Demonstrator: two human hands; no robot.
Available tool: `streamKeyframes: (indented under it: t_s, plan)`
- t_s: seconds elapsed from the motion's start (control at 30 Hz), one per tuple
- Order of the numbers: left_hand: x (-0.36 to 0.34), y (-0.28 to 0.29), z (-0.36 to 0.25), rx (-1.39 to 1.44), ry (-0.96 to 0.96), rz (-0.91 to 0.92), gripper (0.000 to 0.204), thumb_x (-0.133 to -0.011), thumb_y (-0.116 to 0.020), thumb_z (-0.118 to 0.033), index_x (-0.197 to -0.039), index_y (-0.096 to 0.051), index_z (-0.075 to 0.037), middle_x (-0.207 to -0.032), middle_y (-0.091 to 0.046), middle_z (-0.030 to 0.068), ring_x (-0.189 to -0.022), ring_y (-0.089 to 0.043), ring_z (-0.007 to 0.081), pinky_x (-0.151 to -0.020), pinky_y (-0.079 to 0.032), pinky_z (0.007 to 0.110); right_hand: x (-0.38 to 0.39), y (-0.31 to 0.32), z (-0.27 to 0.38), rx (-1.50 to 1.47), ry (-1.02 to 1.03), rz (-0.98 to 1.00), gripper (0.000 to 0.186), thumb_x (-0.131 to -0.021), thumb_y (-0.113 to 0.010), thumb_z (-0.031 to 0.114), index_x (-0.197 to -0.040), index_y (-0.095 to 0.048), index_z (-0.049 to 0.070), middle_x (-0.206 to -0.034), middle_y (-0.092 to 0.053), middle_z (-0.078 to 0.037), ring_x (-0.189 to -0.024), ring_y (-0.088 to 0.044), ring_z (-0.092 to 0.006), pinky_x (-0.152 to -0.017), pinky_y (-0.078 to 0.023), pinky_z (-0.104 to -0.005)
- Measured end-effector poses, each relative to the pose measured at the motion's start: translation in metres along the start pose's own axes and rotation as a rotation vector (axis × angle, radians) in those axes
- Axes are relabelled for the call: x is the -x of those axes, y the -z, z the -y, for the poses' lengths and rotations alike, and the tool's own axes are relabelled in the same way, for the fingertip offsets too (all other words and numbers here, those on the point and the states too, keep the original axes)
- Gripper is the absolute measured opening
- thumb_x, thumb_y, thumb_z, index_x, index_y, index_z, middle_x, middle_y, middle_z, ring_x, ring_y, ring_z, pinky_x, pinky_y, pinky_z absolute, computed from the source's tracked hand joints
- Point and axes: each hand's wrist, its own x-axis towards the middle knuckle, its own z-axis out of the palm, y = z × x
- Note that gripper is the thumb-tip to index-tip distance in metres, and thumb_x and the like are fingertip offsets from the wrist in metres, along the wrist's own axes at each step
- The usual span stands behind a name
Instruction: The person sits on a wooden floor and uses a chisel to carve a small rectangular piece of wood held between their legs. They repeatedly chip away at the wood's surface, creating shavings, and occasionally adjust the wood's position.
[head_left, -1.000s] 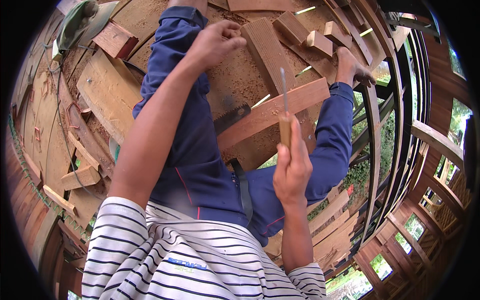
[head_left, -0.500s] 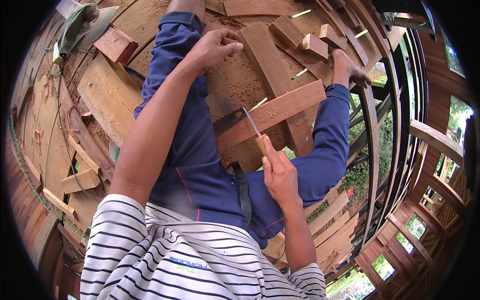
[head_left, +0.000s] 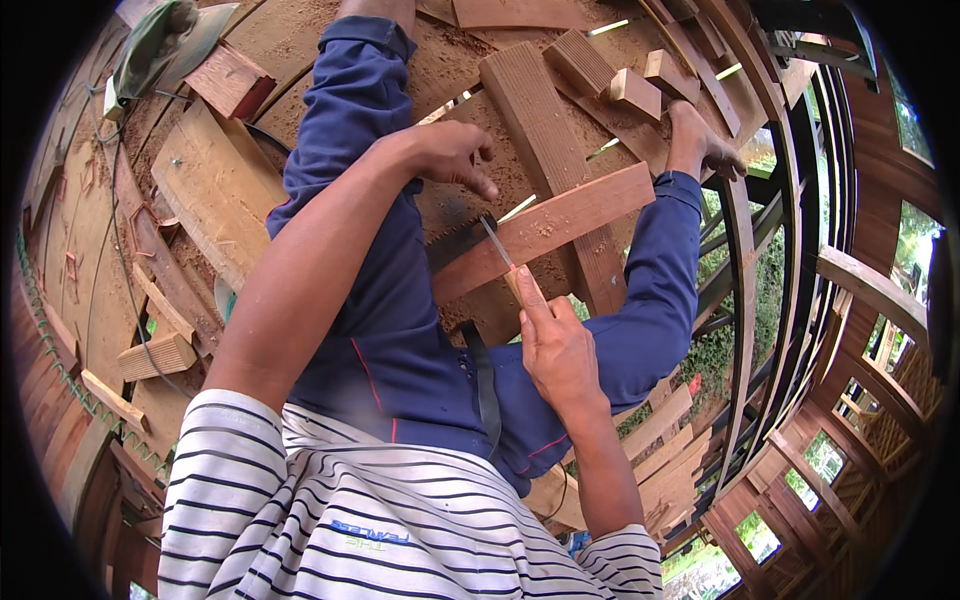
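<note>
My right hand grips the wooden handle of a slim metal file, index finger stretched along it. The file's tip is at the end of a dark saw blade, whose teeth face away from me. The blade stands along a reddish-brown plank lying across my lap area; its handle is not visible. Just beyond the blade hovers my left hand, empty, with fingers curved and apart, thumb pointing down toward the file's tip. A thicker beam passes beneath the plank.
Several short wood blocks lie beyond the beam near my right foot. To the left are a wide board, a green cap and a cable. Sawdust covers the floorboards, which have gaps; an open drop with dark bars is at right.
My left hand has come down toward the saw blade and the file's tip, its fingers opening from a pinch. The right hand and file have shifted slightly left.
</note>
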Motion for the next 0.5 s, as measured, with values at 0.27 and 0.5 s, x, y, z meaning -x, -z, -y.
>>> streamKeyframes:
  t_s: [0.27, 0.5]
  plan:
    - [-0.007, -0.002, -0.017, -0.206, 0.214, 0.256, 0.089, -0.071, -0.091, -0.05, -0.136, -0.061, 0.002, -0.127, -0.068, 0.0263, -0.121, -0.064, 0.0408, -0.096, -0.055, 0.045, -0.002, 0.005, 0.008, 0.135, 0.048, 0.128, 0.072, -0.095, -0.065, 0.012, -0.16, -0.038, 0.025, -0.095, -0.049, -0.019, -0.068, -0.067, -0.0417, -0.061, -0.057, -0.0517]
    - [-0.019, 0.004, 0.0, -0.388, 0.204, 0.043, 0.072, -0.075, -0.09, -0.037, -0.133, -0.064, -0.002, -0.118, -0.072, 0.0223, -0.112, -0.069, 0.0408, -0.092, -0.056, 0.046, -0.069, -0.006, 0.026, 0.296, 0.059, 0.135, 0.056, -0.1, -0.057, 0.018, -0.155, -0.047, 0.017, -0.089, -0.059, -0.02, -0.072, -0.069, -0.0434, -0.066, -0.058, -0.0534]
